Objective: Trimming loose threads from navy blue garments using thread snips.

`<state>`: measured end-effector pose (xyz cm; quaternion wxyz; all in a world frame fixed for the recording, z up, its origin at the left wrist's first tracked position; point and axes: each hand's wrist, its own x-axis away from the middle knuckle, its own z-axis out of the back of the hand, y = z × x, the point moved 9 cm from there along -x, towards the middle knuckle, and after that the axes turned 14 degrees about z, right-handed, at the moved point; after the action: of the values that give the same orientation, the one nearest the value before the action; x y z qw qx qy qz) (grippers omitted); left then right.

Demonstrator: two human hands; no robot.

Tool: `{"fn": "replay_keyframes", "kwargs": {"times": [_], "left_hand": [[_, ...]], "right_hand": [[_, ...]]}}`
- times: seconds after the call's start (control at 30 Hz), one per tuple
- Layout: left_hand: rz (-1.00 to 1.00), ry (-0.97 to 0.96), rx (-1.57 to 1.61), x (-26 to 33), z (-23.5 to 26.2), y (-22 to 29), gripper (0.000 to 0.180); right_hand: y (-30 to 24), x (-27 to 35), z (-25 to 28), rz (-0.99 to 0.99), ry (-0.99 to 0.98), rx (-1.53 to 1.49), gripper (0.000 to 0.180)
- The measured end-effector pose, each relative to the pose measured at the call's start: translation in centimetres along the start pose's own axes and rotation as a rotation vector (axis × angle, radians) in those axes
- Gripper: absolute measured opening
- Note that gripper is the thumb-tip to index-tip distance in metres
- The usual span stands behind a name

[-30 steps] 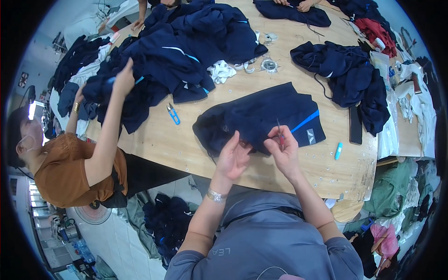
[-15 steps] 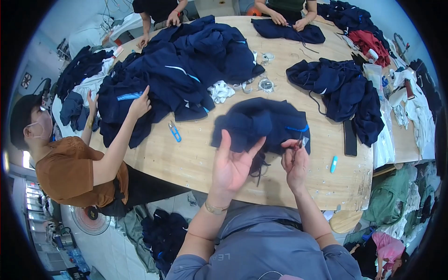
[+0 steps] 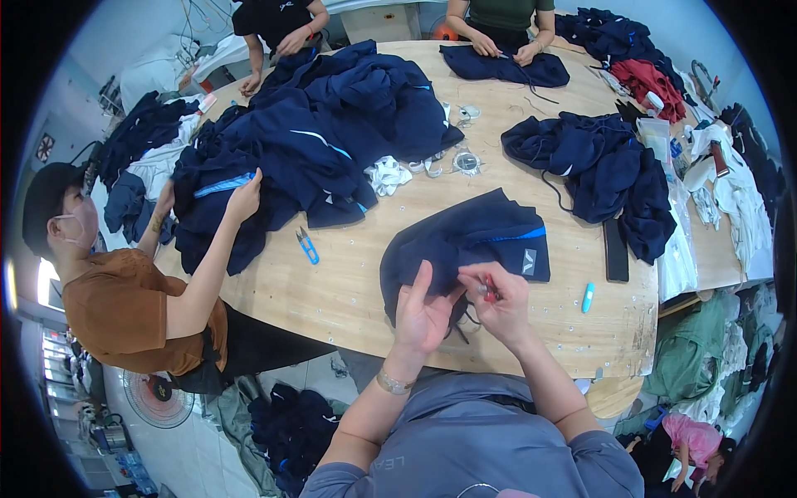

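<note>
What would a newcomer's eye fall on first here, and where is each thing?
Probably the large heap of navy garments on the far left part of the table. In the middle, the left hand, palm open, and the right hand, gripping a small red tool, are close together at the near side of another navy garment. At the table's left is a person in a brown top, touching the heap.
</note>
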<state>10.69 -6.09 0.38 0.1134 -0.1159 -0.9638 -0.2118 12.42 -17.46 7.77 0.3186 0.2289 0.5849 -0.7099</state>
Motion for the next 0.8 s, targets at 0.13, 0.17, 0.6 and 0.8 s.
{"fn": "replay_keyframes", "kwargs": {"times": [0.13, 0.17, 0.6, 0.8], "left_hand": [[-0.035, 0.043, -0.034, 0.0, 0.0, 0.7, 0.021], [-0.057, 0.066, -0.017, 0.0, 0.3, 1.0, 0.02], [-0.126, 0.076, -0.081, 0.5, -0.4, 1.4, 0.025], [-0.138, 0.089, -0.067, 0.7, -0.4, 1.5, 0.027]], "right_hand": [[-2.4, 1.2, -0.4, 0.177, -0.152, -0.01, 0.014], [-2.5, 1.6, -0.4, 0.162, -0.184, -0.058, 0.018], [1.1, 1.1, 0.5, -0.037, -0.153, 0.258, 0.026], [1.8, 1.3, 0.5, -0.065, -0.133, 0.213, 0.028]]}}
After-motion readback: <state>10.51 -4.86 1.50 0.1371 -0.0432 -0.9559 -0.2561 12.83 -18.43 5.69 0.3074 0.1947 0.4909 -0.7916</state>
